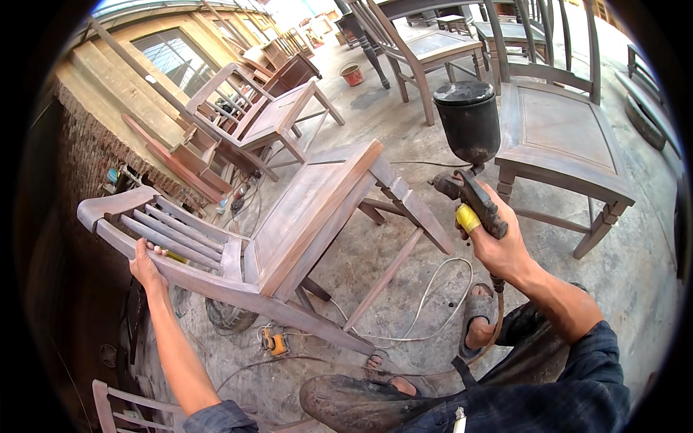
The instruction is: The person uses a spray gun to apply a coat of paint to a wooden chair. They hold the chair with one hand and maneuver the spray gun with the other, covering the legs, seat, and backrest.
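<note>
My left hand is closed round the side post of a wooden chair's back. That chair is tipped, its slatted back low at the left and its seat slanting up toward the middle. At the right, my right hand grips a dark spray gun, with yellow tape wrapped round a finger. A black paint cup with a smeared lid sits on top of the gun. From the gun's handle a hose runs down past my leg. The nozzle faces left, apart from the chair.
Another chair stands close at the right, and one more behind on the left. A yellow power tool and a pale looped cable lie on the concrete floor near my feet. Farther back is a red bucket.
</note>
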`<state>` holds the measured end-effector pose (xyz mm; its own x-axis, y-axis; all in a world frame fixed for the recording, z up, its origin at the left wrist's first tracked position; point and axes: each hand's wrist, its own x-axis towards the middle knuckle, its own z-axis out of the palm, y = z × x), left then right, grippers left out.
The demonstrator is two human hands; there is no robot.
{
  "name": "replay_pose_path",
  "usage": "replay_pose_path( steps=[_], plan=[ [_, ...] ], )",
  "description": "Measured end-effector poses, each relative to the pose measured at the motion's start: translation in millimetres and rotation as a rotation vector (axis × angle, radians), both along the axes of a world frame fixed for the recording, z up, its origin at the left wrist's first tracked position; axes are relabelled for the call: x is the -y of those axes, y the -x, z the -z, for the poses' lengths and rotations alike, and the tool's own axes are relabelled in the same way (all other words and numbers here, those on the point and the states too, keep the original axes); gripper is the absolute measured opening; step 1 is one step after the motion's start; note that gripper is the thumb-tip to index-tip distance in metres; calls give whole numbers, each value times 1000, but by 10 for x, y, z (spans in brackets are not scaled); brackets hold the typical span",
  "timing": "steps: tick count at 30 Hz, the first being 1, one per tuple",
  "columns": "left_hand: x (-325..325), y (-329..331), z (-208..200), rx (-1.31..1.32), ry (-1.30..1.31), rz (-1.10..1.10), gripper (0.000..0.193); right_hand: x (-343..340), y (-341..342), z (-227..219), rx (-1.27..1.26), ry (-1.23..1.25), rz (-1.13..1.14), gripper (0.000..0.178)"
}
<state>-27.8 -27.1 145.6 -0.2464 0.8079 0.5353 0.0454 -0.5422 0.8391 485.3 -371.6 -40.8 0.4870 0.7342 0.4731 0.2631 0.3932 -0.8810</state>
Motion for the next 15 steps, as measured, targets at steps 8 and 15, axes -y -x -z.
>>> replay_pose_path(
  steps=[8,15],
  plan=[
    [-43,-85,-6,21,-24,15,13,92,307,-5,-85,82,-154,45],
    [-21,-100,48,21,-28,9,15,242,772,19,-93,145,-284,48]
  ],
)
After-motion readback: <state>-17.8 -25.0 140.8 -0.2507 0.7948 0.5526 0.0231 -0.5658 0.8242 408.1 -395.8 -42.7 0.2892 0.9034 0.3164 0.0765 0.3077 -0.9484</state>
